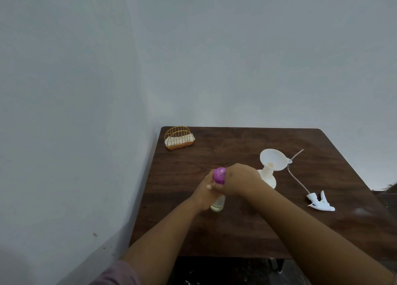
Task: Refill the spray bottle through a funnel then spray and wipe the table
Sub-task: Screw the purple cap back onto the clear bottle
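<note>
While the left hand (207,191) grips a clear bottle (218,205) at centre frame, the right hand (238,180) clasps its purple cap (219,175).

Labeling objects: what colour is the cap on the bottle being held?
Purple cap, head view.

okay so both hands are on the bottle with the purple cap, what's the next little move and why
Probably twist the purple cap off. The right hand grips it while the left hand steadies the clear bottle, and the funnel already sits in the white spray bottle, with the sprayer head lying aside.
</note>
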`<state>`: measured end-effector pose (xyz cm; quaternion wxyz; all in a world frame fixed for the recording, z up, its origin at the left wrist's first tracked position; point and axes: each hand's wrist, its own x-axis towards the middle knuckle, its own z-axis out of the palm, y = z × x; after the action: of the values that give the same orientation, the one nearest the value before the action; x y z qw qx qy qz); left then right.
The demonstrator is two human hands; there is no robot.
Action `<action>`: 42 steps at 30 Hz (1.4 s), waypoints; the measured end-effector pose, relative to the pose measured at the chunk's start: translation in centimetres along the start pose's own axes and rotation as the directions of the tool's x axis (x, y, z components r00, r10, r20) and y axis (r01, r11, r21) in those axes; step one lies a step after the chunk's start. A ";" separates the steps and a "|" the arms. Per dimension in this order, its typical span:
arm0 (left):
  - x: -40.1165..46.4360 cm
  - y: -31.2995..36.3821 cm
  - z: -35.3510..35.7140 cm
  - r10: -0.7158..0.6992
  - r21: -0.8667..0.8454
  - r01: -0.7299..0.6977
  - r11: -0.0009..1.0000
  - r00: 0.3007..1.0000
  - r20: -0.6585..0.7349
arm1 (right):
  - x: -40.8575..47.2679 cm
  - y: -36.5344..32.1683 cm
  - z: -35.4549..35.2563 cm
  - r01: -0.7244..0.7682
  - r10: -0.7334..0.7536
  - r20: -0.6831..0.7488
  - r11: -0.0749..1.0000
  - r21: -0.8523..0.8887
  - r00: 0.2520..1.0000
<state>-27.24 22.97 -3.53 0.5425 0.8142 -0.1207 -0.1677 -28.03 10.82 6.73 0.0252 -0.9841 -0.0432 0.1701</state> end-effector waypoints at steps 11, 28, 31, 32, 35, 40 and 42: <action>-0.3 0.1 0.0 0.010 0.039 -0.009 0.999 1.000 -0.006 | 0.0 -1.1 1.5 -0.027 0.046 -0.114 0.986 0.162 0.992; 0.0 -0.3 -0.2 0.023 0.014 -0.024 1.000 1.000 0.013 | -1.2 -0.4 0.4 0.075 -0.064 -0.258 0.997 0.033 0.964; 0.0 -0.2 -0.1 0.017 0.017 -0.017 1.000 1.000 -0.011 | -0.6 -0.3 1.4 0.201 -0.216 -0.272 0.976 -0.082 0.938; -0.1 -0.1 -0.1 0.010 0.031 -0.010 0.999 1.000 -0.002 | -0.7 -0.6 1.7 0.191 -0.201 -0.250 0.979 -0.063 0.947; 0.1 0.0 0.4 0.011 0.096 -0.016 0.995 0.998 0.061 | -0.3 -1.5 1.9 0.056 -0.046 -0.223 0.998 0.039 0.974; -0.7 0.5 0.4 -0.013 -0.005 0.014 1.000 1.000 0.025 | 0.9 -0.2 1.0 0.128 -0.122 -0.239 0.992 0.009 0.963; -0.6 0.3 -0.3 -0.005 -0.039 0.008 0.999 0.998 0.061 | 0.7 -0.2 2.1 0.196 -0.203 -0.252 0.979 -0.053 0.946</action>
<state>-27.67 23.37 -3.06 0.5538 0.7984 -0.1312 -0.1966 -28.09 11.12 4.52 0.0345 -0.9887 -0.1413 0.0374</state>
